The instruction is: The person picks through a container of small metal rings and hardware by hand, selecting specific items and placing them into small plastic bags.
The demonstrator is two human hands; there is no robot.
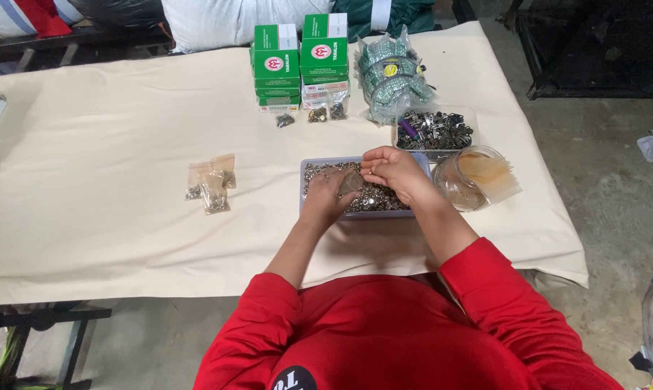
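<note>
A shallow grey tray [304, 167] full of small silvery metal parts sits on the cream-covered table in front of me. My left hand [328, 195] rests in the tray, holding a small clear plastic bag [351, 182] partly filled with the parts. My right hand [393, 172] hovers over the bag's mouth with fingers pinched together, seemingly on a few small parts. Both sleeves are red.
Several small filled bags [212, 184] lie left of the tray. A clear jar [462, 182] with flat bags stands to the right, a clear tray of metal clips [435, 131] behind it. Stacked green boxes [299, 61] and a green packet bundle [393, 78] sit at the back.
</note>
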